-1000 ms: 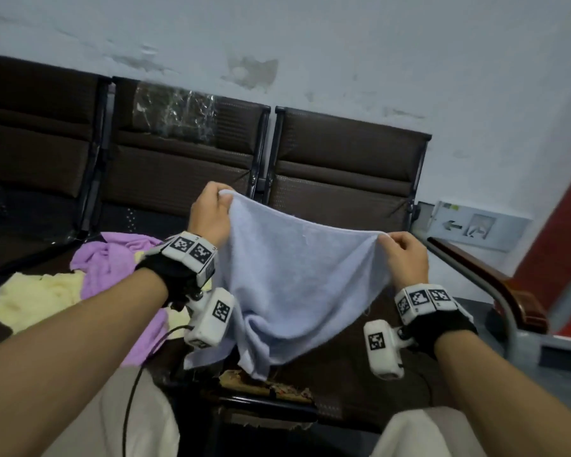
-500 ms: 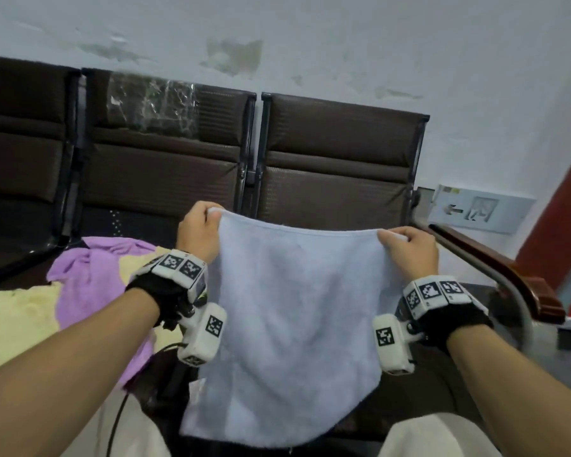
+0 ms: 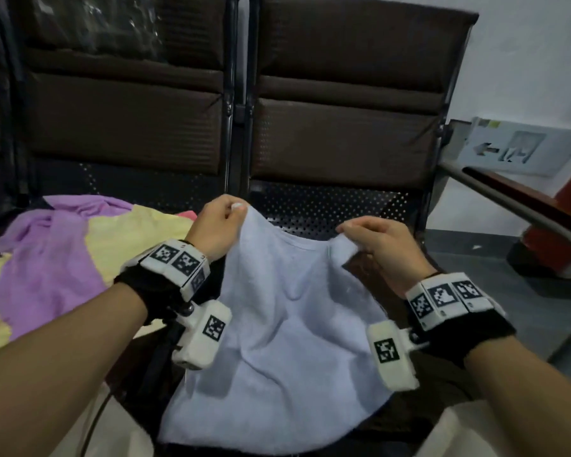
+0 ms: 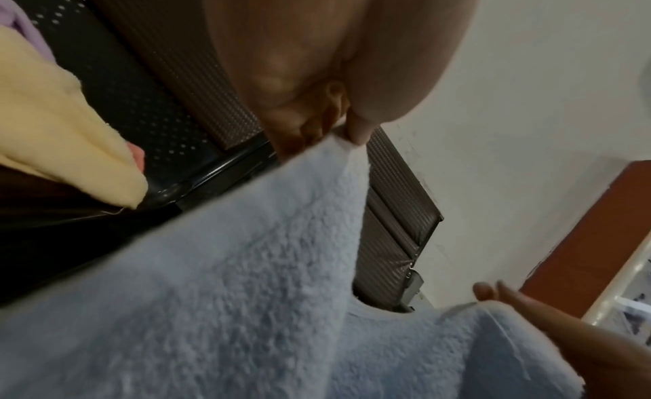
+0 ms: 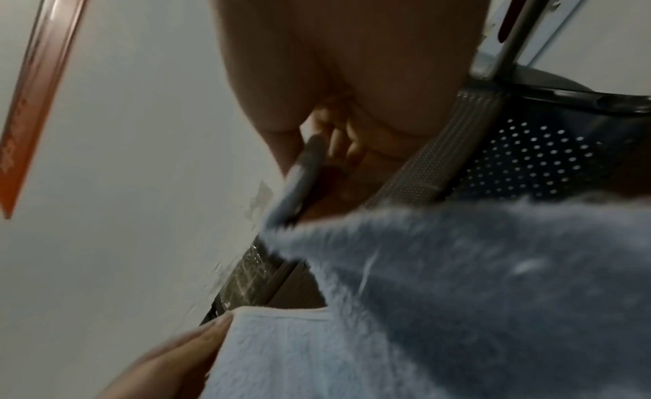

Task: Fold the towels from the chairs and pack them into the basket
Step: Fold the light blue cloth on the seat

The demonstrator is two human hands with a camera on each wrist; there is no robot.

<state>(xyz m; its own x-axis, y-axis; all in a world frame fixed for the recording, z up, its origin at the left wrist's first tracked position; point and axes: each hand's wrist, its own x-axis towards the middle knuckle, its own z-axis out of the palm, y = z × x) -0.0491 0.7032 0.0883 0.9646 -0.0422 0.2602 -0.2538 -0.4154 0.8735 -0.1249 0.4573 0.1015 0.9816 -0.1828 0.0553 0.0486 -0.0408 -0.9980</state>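
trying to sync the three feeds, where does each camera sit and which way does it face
Head: looks forward and down from the head at the blue towel, left hand, right hand.
Left wrist: looks along the left hand pinching a towel corner.
Right wrist: looks along the right hand pinching the other corner.
Shared: both wrist views show the opposite hand.

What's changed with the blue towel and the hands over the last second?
Both hands, left hand and right hand, lowered the light blue towel from held up in front of the chair backs toward the seat, and its top edge now sags between them. Each still pinches a top corner; the purple towel and yellow towel stay put.
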